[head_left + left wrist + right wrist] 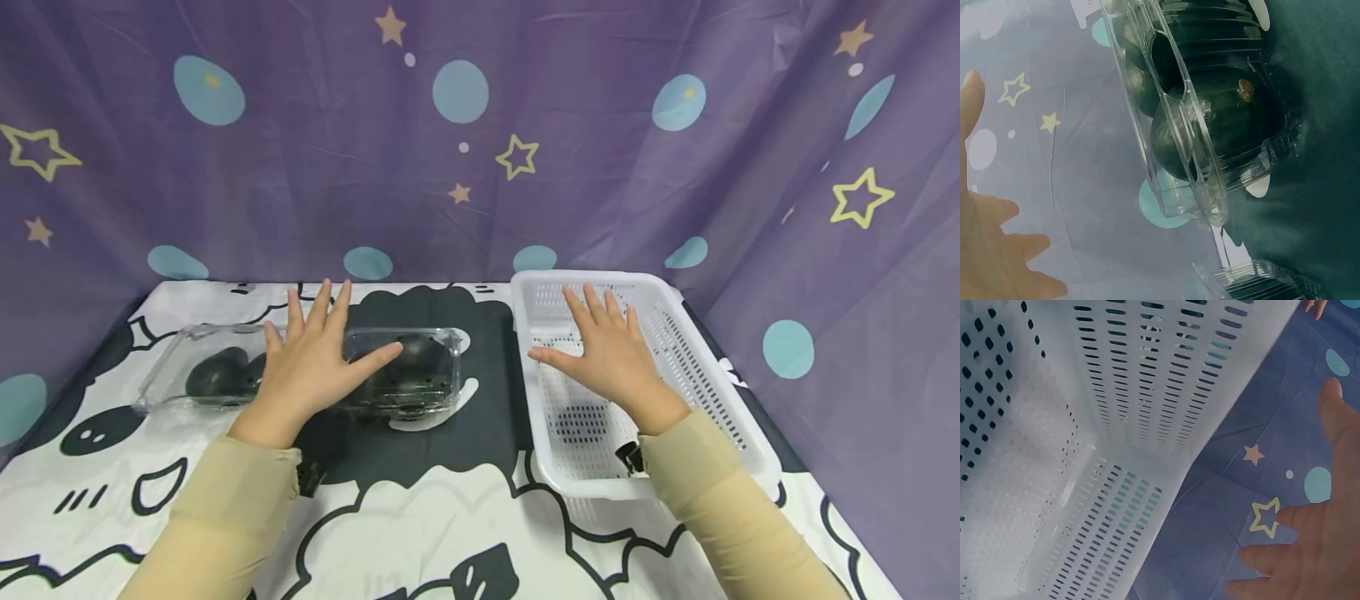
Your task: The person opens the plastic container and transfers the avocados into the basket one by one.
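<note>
My left hand point(303, 367) hovers with fingers spread over clear plastic boxes on the left of the table. Dark green avocados point(217, 372) show in the left box point(161, 375), and more lie in the right box point(450, 367); the hand and forearm hide the part between. In the left wrist view, an avocado point(1229, 119) with a brown stem scar is seen through the clear plastic. Fingers also spread, my right hand point(611, 354) hangs above a white perforated basket point(528, 400). Neither hand grips anything.
The table is covered by a black-and-white cartoon cloth point(450, 517). Behind and to the right hangs a purple curtain point(585, 208) with stars and blue spots. The basket's back rim stands close to the curtain. A dark strap point(630, 457) shows at the right wrist.
</note>
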A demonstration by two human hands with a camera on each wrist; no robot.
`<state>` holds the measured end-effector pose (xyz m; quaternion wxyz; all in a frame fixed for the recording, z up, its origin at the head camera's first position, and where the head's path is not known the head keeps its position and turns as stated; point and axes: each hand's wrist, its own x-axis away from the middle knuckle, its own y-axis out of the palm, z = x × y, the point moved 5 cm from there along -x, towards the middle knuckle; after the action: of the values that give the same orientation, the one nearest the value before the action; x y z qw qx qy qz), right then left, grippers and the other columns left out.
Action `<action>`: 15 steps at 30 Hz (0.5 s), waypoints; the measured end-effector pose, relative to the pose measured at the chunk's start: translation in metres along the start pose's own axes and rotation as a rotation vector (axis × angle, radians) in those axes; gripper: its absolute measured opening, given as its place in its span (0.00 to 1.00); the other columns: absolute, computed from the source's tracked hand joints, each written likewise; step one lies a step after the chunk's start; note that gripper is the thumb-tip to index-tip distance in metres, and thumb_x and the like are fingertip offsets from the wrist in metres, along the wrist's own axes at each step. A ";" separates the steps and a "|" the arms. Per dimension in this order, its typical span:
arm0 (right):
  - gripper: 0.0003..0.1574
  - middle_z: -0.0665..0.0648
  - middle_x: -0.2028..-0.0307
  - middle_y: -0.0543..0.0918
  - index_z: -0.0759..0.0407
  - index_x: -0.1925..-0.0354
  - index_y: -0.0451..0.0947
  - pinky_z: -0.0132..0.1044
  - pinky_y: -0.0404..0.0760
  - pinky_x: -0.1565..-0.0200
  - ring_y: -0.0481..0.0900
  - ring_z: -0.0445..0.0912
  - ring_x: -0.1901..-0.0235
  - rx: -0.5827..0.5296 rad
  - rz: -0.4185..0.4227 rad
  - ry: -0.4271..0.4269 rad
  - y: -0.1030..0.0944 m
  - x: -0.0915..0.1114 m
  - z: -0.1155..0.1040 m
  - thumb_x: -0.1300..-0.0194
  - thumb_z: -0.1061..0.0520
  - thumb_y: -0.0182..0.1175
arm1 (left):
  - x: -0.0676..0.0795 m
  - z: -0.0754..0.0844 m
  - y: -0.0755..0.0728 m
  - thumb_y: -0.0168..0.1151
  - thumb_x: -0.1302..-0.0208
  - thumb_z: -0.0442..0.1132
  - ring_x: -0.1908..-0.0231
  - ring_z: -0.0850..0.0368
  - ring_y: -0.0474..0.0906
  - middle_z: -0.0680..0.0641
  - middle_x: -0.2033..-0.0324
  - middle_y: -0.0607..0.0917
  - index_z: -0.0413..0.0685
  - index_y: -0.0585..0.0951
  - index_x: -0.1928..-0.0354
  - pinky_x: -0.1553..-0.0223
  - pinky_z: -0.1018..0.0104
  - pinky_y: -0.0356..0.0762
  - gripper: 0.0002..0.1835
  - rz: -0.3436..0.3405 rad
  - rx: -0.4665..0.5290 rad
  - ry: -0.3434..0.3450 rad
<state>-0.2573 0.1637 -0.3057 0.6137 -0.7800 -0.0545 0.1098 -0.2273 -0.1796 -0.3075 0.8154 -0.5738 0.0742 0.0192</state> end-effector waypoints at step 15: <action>0.68 0.59 0.21 0.48 0.49 0.20 0.42 0.57 0.44 0.24 0.39 0.60 0.21 -0.062 0.003 -0.033 -0.016 -0.004 -0.010 0.44 0.15 0.50 | 0.001 -0.008 0.005 0.50 0.31 0.68 0.23 0.33 0.28 0.41 0.21 0.39 0.51 0.38 0.20 0.32 0.24 0.38 0.51 -0.005 0.362 0.012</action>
<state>-0.2581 0.1573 -0.2876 0.5879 -0.7969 -0.0669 0.1216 -0.2280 -0.1853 -0.3153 0.9050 -0.4179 0.0800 -0.0003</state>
